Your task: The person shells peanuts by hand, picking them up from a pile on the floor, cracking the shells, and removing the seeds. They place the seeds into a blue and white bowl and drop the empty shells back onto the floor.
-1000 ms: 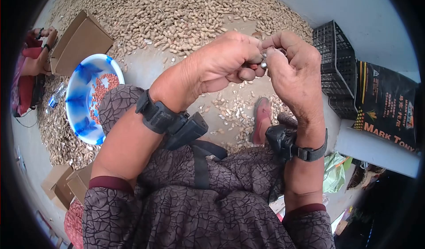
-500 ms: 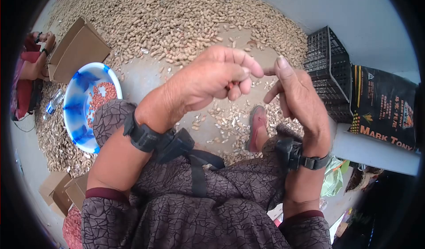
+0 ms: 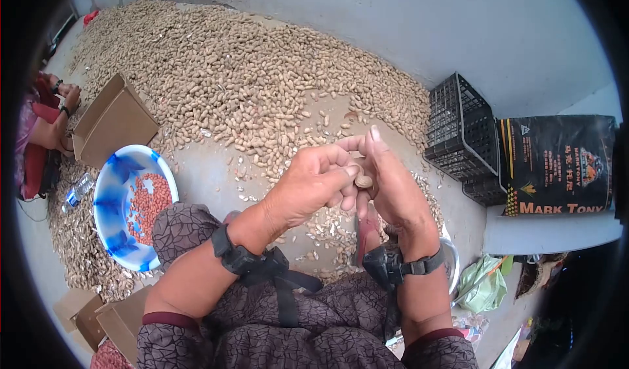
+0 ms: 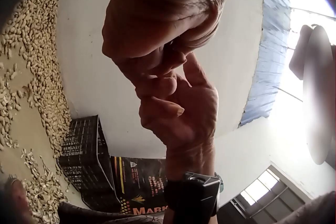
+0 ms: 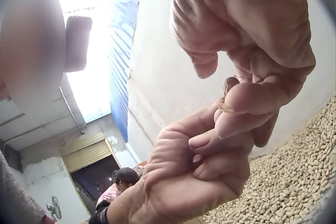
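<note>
An unshelled peanut (image 3: pixel 363 181) shows between the two hands in the head view. My left hand (image 3: pixel 314 184) pinches it, the thumb lying along the shell and the other fingers curled under. My right hand (image 3: pixel 396 192) comes in from the right, its thumb pointing up and apart from the peanut, its fingers relaxed behind the shell. In the right wrist view the peanut (image 5: pixel 229 87) peeks out by the right fingertips. Something small and pinkish (image 5: pixel 197 159) sits among the curled left fingers. The left hand (image 4: pixel 163 19) hides the peanut in the left wrist view.
A large peanut heap (image 3: pixel 229 74) spreads along the wall. At left stand a blue-and-white basin (image 3: pixel 108 202) with red kernels (image 3: pixel 151 205), a cardboard box (image 3: pixel 114 123) and another person (image 3: pixel 46 130). Black crates (image 3: pixel 462 133) and a black sack (image 3: pixel 557 162) are at right.
Half a second ago the hands were drawing apart, the right one with spread fingers. Now they meet again, lower in the view, around an unshelled peanut. The head view has tilted up, showing more wall.
</note>
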A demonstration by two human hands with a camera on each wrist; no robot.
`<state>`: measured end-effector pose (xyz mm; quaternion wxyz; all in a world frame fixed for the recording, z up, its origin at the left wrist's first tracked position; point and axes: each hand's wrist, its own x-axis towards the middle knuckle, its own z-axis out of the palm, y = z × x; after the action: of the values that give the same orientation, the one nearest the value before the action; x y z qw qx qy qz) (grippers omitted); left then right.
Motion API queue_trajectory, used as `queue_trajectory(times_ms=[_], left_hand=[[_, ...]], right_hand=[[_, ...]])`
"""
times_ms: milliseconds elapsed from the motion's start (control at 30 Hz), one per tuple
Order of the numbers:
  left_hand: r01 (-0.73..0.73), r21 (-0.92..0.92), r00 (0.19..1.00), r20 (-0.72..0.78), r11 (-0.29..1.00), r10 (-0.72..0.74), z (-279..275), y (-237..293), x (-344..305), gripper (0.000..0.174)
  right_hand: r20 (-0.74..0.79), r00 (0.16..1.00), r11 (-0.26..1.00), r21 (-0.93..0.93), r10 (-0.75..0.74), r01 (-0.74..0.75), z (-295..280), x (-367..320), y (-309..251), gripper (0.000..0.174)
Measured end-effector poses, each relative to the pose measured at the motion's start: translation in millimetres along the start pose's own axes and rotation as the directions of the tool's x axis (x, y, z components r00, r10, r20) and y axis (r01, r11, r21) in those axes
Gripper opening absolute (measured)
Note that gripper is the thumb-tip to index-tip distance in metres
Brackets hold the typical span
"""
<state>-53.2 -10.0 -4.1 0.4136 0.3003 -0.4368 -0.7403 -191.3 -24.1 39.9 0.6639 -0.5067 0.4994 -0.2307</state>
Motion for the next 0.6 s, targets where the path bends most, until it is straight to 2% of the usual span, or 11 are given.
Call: queue_trajectory(times_ms=[67, 100, 133, 233, 300, 467, 533, 567, 600], left_hand=[[-0.08, -0.291, 0.99, -0.137, 0.953, 0.041, -9, -9, 4, 0.01], [-0.084, -0.31, 0.985, -0.17, 0.947, 0.032, -8, -4, 3, 0.013], [-0.094, -0.303, 0.985, -0.169, 0.948, 0.044, -8, -2, 2, 0.013], [-0.107, -0.364, 0.982, -0.183, 0.925, 0.041, -11, -2, 1, 0.014], [-0.079, -0.421, 0.993, -0.108, 0.903, 0.037, -13, -4, 2, 0.015], [-0.111, -0.4, 0.987, -0.149, 0.91, 0.055, -5, 0, 0, 0.016], [-0.112, -0.397, 0.984, -0.171, 0.911, 0.046, -5, -3, 0, 0.016], [-0.112, -0.399, 0.985, -0.169, 0.91, 0.047, -6, -4, 1, 0.016], [-0.11, -0.402, 0.985, -0.166, 0.909, 0.046, -7, -5, 2, 0.016]], right_hand=[[-0.123, 0.973, 0.978, -0.1, -0.194, 0.183, 1, -7, -8, 0.039], [-0.168, 0.961, 0.974, -0.097, -0.218, 0.204, 1, -9, -10, 0.021], [-0.165, 0.959, 0.971, -0.101, -0.231, 0.216, 1, -9, -9, 0.021], [-0.233, 0.924, 0.953, -0.1, -0.303, 0.287, 1, -6, -2, 0.007], [-0.239, 0.92, 0.951, -0.095, -0.31, 0.295, -2, -7, -3, 0.007], [-0.271, 0.894, 0.934, -0.078, -0.356, 0.349, 3, -7, -3, 0.004], [-0.348, 0.844, 0.911, -0.109, -0.409, 0.397, 11, -4, 3, 0.002], [-0.321, 0.831, 0.89, -0.194, -0.454, 0.412, 11, -3, 5, 0.004], [-0.317, 0.83, 0.888, -0.193, -0.459, 0.418, 11, -2, 8, 0.004]])
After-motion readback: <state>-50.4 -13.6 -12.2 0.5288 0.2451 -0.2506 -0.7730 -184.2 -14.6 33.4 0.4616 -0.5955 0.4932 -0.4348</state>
